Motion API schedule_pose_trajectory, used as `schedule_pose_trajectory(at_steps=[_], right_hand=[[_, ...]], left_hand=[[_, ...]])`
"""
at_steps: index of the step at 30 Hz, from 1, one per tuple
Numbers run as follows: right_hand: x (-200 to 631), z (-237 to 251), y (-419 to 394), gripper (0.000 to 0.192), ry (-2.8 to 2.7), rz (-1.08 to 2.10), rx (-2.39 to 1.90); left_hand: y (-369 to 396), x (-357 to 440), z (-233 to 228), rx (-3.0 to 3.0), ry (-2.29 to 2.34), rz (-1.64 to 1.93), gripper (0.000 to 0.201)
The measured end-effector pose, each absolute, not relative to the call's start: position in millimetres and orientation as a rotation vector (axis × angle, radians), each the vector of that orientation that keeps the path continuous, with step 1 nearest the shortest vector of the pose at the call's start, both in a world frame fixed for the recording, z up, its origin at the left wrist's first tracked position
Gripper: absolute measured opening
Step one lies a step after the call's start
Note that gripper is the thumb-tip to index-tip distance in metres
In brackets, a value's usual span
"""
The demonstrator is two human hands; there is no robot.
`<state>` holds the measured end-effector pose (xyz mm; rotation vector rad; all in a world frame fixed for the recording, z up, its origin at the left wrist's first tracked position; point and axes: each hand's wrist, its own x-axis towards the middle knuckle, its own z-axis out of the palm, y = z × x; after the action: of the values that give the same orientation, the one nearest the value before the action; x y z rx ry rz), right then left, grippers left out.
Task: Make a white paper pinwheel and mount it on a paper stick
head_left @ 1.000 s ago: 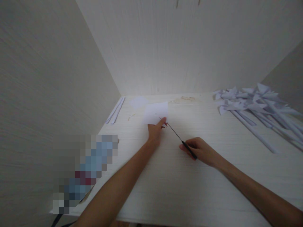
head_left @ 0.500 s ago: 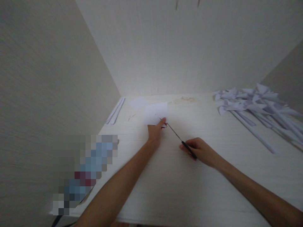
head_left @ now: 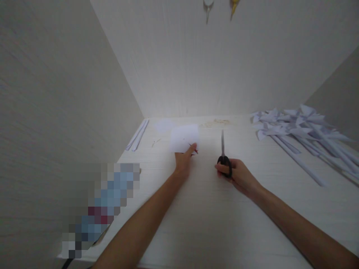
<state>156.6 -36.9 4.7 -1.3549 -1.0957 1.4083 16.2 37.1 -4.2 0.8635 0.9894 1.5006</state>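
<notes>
My left hand (head_left: pixel 184 160) pinches a square sheet of white paper (head_left: pixel 182 136) at its lower right, thumb on top and the other fingers hidden beneath. A slit runs into the paper's corner by the thumb, and a small dark dot marks its middle. To the right, my right hand (head_left: pixel 235 172) grips a pair of scissors (head_left: pixel 223 149) by the black handles. Their blades are together, point away from me and stand apart from the paper.
Several white paper pinwheels (head_left: pixel 297 127) on rolled paper sticks lie at the right. Two paper rolls (head_left: pixel 137 135) rest by the left wall, near another pale sheet (head_left: pixel 164 126). A blurred-out blue object (head_left: pixel 109 201) lies front left. Two hooks (head_left: pixel 208 9) hang on the back wall.
The scissors have come away from the paper's corner and turned upright, with their handles now facing me. My left hand still holds the paper in place. The view has tilted up slightly.
</notes>
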Motion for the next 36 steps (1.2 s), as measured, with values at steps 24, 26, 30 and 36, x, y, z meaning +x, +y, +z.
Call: schedule_pose_trajectory(at_steps=[24,26,30,36], right_hand=[[143.6,-1.3,-29.7,0.029,-0.987,1.424,-1.283],[143.6,-2.0,-29.8,0.030,-0.969,1.429,-1.266],[142.9,-2.7,-30.9,0.031,-0.935,1.405,-1.273],[141.8,0.0,-32.6,0.034,-0.901,1.388,-1.286]], left_hand=[[-0.6,25.1,7.2,1.011,1.216,1.366,0.013],[-1.3,26.4,6.2,1.001,1.227,1.381,0.014],[-6.1,29.7,6.5,1.092,1.157,1.316,0.016],[-9.5,29.7,9.1,1.077,1.150,1.298,0.015]])
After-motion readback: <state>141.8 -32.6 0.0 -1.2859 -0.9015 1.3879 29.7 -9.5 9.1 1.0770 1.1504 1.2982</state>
